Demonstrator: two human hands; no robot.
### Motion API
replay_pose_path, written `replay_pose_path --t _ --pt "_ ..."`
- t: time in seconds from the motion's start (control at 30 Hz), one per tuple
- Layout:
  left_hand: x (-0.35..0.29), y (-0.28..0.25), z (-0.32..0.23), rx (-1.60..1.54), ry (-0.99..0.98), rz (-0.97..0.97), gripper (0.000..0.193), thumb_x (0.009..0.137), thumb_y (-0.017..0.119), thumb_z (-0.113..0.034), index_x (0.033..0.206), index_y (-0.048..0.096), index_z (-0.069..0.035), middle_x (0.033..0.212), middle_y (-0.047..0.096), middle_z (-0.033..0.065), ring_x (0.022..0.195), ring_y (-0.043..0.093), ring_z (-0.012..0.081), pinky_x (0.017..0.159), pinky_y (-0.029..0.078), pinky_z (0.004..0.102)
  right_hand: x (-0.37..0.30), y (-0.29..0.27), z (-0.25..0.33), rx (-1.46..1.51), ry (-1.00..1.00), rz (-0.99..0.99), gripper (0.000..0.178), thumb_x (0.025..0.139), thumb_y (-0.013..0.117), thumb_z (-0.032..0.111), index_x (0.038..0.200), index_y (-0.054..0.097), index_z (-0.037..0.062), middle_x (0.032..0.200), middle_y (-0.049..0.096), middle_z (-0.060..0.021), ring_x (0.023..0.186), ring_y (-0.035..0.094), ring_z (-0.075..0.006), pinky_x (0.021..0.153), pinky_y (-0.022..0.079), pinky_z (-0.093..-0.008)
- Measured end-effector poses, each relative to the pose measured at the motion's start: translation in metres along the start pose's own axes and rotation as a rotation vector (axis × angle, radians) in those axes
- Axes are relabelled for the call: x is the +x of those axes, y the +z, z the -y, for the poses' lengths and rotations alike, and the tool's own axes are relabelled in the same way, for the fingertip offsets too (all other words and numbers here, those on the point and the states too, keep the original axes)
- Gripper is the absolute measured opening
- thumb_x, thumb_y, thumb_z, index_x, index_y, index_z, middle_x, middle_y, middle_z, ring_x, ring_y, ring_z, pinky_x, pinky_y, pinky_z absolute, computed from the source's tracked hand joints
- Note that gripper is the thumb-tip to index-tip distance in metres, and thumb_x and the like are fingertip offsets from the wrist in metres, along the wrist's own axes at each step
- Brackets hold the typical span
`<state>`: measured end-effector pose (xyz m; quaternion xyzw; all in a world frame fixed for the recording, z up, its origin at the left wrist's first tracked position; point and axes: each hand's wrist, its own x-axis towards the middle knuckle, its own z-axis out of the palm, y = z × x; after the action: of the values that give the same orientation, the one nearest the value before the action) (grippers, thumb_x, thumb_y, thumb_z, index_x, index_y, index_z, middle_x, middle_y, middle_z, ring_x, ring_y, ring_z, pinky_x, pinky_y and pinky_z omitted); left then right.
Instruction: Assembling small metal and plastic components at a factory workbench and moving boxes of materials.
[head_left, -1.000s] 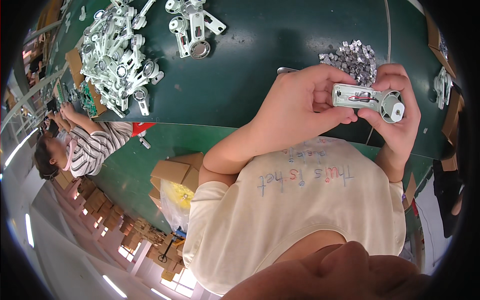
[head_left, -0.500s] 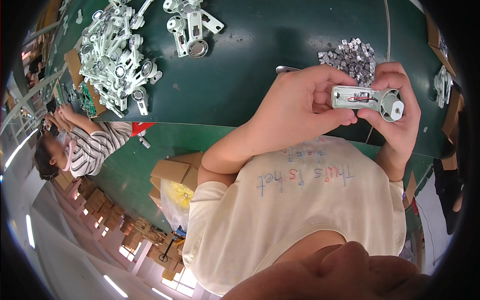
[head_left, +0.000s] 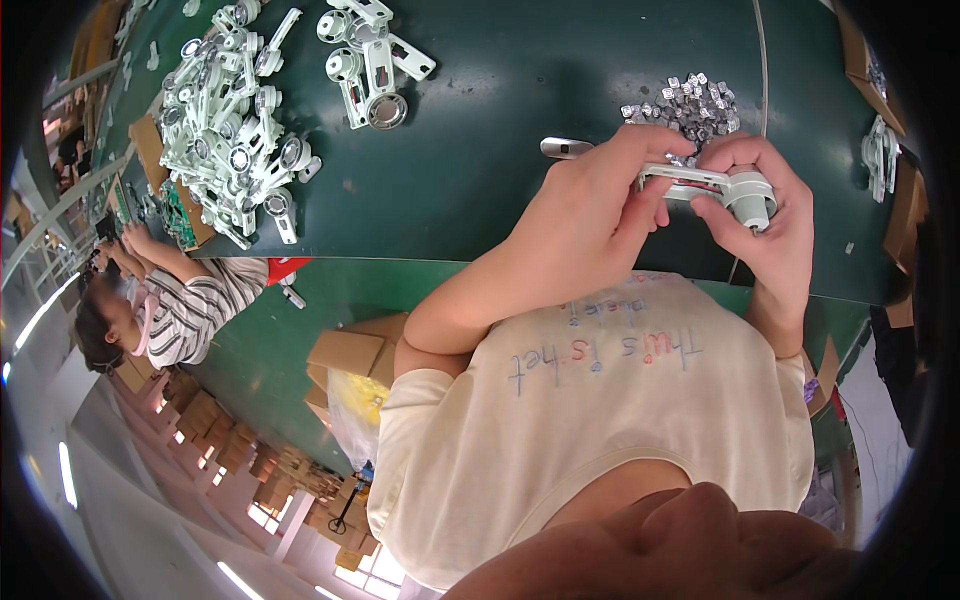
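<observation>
A dark green worktable is spreading beneath and around the fingers. Below and left of them, a green floor is showing past it, and an open cardboard carton is standing there. Farther left, stacked cardboard boxes are crowding near a pinkish wall. Well away from the fingers on that side, windows are glowing and tube lights are shining along a whitish ceiling.

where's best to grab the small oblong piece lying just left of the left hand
Probably pinch the oblong piece across its narrow width, at the left end, from the left: that end is free, while the left hand crowds the other.
</observation>
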<state>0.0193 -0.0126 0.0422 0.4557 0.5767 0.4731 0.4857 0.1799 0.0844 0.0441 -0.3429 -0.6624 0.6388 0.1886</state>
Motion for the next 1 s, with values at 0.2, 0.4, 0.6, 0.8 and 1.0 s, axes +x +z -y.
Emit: replay_pose_path --t 0.2,0.4,0.6,0.8,1.0 --pt "-0.001 0.003 0.011 0.090 0.203 -0.063 0.025 0.084 0.049 0.006 0.109 0.048 0.001 0.090 0.060 0.0101 0.066 0.061 0.0125 0.057 0.050 0.0229 0.006 -0.004 -0.013 -0.029 -0.089 0.027 0.023 0.068 0.067 -0.001 0.086 0.054 0.0009 0.079 0.056 -0.0017 0.072 0.050 -0.0069 0.065 0.041 -0.0204" --pt "0.000 -0.015 0.028 0.182 0.171 -0.197 0.023 0.085 0.049 0.007 0.107 0.047 0.002 0.084 0.060 0.0116 0.067 0.062 0.0135 0.059 0.051 0.0232 0.036 0.020 -0.007 -0.199 -0.079 0.059 0.021 0.071 0.067 0.005 0.087 0.053 0.0043 0.076 0.055 -0.0006 0.070 0.050 -0.0069 0.063 0.042 -0.0216" --pt "0.000 -0.037 0.042 0.270 0.117 -0.498 0.046 0.081 0.062 -0.009 0.117 0.037 0.004 0.096 0.057 0.0162 0.087 0.060 0.0235 0.074 0.050 0.0310 0.132 0.007 -0.029 -0.203 -0.277 0.023 0.019 0.079 0.064 0.022 0.079 0.057 0.0046 0.066 0.054 -0.0010 0.053 0.052 -0.0073 0.047 0.042 -0.0223" --pt "-0.011 -0.038 0.053 0.744 0.191 -0.251 0.024 0.069 0.070 -0.009 0.090 0.058 -0.003 0.097 0.056 0.0102 0.087 0.054 0.0302 0.075 0.045 0.0354 0.325 -0.080 -0.030 0.189 -0.074 -0.276 0.010 0.075 0.060 0.002 0.082 0.053 -0.0007 0.066 0.056 -0.0084 0.052 0.052 -0.0145 0.046 0.042 -0.0243" --pt "-0.016 -0.034 0.073 0.790 0.130 -0.209 0.019 0.067 0.069 -0.006 0.079 0.055 -0.003 0.082 0.052 0.0094 0.079 0.052 0.0281 0.068 0.044 0.0368 0.302 -0.049 -0.029 -0.423 -0.352 -0.341 0.022 0.074 0.065 0.015 0.087 0.055 0.0014 0.070 0.056 -0.0061 0.057 0.053 -0.0127 0.049 0.043 -0.0256"
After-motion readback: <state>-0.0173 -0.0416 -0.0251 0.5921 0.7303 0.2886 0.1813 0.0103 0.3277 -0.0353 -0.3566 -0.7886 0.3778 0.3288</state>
